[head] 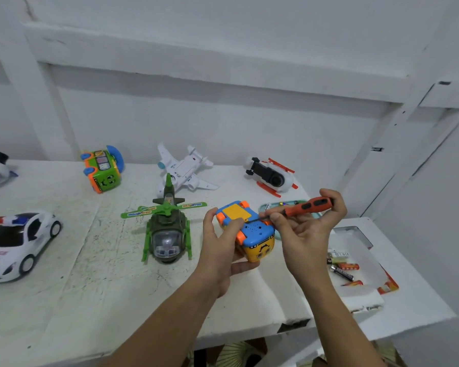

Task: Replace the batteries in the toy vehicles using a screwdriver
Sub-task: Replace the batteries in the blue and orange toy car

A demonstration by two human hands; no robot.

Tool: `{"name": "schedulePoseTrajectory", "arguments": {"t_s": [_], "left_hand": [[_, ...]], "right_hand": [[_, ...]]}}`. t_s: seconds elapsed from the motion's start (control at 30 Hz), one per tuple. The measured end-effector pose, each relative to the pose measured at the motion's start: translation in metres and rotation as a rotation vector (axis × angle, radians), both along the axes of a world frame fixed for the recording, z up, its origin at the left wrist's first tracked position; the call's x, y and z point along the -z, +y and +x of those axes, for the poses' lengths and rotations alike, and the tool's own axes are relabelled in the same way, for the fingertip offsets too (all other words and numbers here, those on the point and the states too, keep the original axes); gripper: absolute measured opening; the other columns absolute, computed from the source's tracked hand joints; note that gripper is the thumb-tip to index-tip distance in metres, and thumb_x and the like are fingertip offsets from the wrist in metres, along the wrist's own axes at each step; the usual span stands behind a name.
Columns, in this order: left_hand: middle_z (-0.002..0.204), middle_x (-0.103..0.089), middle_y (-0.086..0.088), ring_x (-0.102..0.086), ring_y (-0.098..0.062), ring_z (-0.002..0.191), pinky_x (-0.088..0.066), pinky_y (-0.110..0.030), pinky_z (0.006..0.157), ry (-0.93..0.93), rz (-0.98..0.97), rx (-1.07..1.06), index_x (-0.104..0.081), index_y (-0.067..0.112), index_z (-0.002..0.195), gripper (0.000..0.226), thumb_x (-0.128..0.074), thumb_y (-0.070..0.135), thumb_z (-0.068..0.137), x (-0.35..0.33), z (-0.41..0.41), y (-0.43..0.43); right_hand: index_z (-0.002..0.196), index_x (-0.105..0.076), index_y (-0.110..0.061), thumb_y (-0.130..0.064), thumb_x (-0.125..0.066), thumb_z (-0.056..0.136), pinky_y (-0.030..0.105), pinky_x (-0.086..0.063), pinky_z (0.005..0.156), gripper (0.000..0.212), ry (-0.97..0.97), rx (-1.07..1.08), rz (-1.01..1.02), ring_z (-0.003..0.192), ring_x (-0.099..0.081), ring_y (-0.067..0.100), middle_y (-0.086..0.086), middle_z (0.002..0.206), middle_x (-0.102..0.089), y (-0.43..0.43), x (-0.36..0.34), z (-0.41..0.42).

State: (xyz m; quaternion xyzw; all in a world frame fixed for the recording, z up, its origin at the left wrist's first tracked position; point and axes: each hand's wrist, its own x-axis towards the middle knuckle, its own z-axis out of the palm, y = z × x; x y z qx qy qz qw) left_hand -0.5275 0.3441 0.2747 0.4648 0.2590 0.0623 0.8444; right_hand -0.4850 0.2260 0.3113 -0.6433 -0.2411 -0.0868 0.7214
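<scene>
My left hand (pixel 220 250) grips a small yellow and blue toy bus (pixel 247 229) turned upside down, its yellow battery cover and orange wheels facing up; the thumb lies on the cover. My right hand (pixel 305 229) holds an orange and black screwdriver (pixel 308 206) nearly level, its thin shaft pointing left with the tip at the underside of the bus next to the cover. Loose batteries (pixel 345 268) lie in a white tray (pixel 361 295) to the right.
On the white table (pixel 117 287) stand a green helicopter (pixel 167 229), a white police car (pixel 16 245), a green bus (pixel 102 169), a white plane (pixel 184 168) and an overturned white and red vehicle (pixel 272 176). A teal tray (pixel 265 207) sits behind the hands.
</scene>
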Motion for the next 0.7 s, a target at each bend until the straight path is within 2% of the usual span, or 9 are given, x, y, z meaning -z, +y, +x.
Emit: {"name": "schedulePoseTrajectory", "arguments": {"t_s": [0.23,0.33,0.47,0.7], "left_hand": [[0.116,-0.068,-0.01,-0.073,-0.034,0.089,-0.06,-0.044,0.06,0.013,-0.019,-0.026,-0.035,0.05,0.134,0.052,-0.061,0.028,0.095,0.001,0.003,-0.004],[0.115,-0.068,-0.011,-0.073,-0.034,0.088,-0.059,-0.043,0.06,0.005,-0.035,-0.062,-0.038,0.051,0.128,0.048,-0.063,0.028,0.094,0.0,0.006,-0.011],[0.115,-0.068,-0.01,-0.073,-0.033,0.09,-0.059,-0.042,0.059,-0.02,-0.037,-0.11,-0.038,0.052,0.126,0.048,-0.063,0.027,0.094,-0.002,0.011,-0.023],[0.114,-0.069,-0.013,-0.073,-0.035,0.092,-0.06,-0.046,0.063,-0.041,-0.092,-0.172,-0.031,0.051,0.135,0.056,-0.062,0.029,0.094,-0.003,0.023,-0.039]], "right_hand": [[0.116,-0.025,-0.029,0.02,-0.053,0.087,0.044,-0.058,0.086,0.063,-0.043,-0.055,-0.026,0.083,-0.071,0.036,0.024,0.085,-0.066,-0.005,0.005,0.008],[0.114,-0.025,-0.03,0.02,-0.052,0.087,0.04,-0.058,0.084,0.063,-0.057,-0.072,-0.022,0.082,-0.072,0.035,0.024,0.085,-0.066,-0.008,0.005,0.011],[0.117,-0.023,-0.023,0.021,-0.052,0.087,0.032,-0.058,0.08,0.061,-0.033,-0.079,0.019,0.08,-0.072,0.033,0.023,0.085,-0.066,-0.017,0.003,0.022],[0.118,-0.022,-0.016,0.021,-0.052,0.087,0.038,-0.059,0.082,0.058,-0.055,-0.131,0.016,0.078,-0.072,0.035,0.023,0.083,-0.065,-0.026,0.002,0.041]]}}
